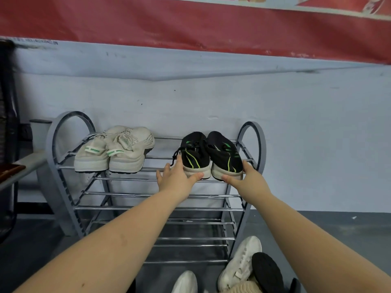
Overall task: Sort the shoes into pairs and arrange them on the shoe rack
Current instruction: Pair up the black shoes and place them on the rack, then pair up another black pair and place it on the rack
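Observation:
A grey metal shoe rack (pixel 63 187) with several tiers of chrome bars stands against the wall. On its top tier at the left sits a pair of beige knit sneakers (pixel 114 151), heels toward me. At the right of the same tier sit two black sneakers with green stripes, the left one (pixel 193 153) and the right one (pixel 225 154). My left hand (pixel 176 176) holds the heel of the left black shoe, thumb under its sole. My right hand (pixel 246 179) holds the heel of the right black shoe the same way.
On the floor before the rack lie a white sneaker (pixel 241 265), another white shoe toe (pixel 186 282), a black shoe sole-up (pixel 267 273) and a beige shoe edge (pixel 243 287). A low bench (pixel 23 166) stands at the left. The rack's lower tiers hold nothing.

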A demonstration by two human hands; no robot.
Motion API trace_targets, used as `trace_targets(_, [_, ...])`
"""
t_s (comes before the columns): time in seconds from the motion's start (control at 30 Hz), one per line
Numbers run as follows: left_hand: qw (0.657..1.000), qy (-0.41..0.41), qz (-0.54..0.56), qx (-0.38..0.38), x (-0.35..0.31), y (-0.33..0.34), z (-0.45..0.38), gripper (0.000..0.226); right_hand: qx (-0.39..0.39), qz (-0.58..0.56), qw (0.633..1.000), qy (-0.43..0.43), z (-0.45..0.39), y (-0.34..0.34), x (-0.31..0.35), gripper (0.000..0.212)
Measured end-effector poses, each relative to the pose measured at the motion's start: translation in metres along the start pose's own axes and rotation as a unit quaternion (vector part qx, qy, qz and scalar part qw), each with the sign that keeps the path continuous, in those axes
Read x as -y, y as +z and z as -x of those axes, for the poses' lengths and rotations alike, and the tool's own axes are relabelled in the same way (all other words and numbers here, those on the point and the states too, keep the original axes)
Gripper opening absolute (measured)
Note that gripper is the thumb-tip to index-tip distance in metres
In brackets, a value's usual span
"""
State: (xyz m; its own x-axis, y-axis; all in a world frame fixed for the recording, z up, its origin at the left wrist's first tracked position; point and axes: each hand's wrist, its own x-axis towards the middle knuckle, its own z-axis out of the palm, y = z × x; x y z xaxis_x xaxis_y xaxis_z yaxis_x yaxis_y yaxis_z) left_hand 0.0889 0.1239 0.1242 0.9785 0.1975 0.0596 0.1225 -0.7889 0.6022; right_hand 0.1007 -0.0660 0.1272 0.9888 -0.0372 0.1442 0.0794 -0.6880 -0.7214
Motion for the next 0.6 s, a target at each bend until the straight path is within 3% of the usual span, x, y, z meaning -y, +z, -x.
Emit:
trace_targets(0.2, [0.994, 0.035, -0.103, -0.012, -0.001, -0.010, 0.013, 0.090, 0.047, 0.176, 0.983, -0.008, 0.022, -0.004, 0.013, 0.087])
trace_targets(0.43, [0.977, 0.115, -0.178, 0.014, -0.011, -0.037, 0.048, 0.082, 0.063, 0.257, 0.964, -0.008, 0.056, -0.021, 0.033, 0.084])
trace_targets(0.6, [0.939, 0.210, -0.267, 0.050, -0.005, -0.046, 0.085, 0.079, 0.074, 0.312, 0.946, -0.044, 0.101, -0.020, 0.040, 0.082])
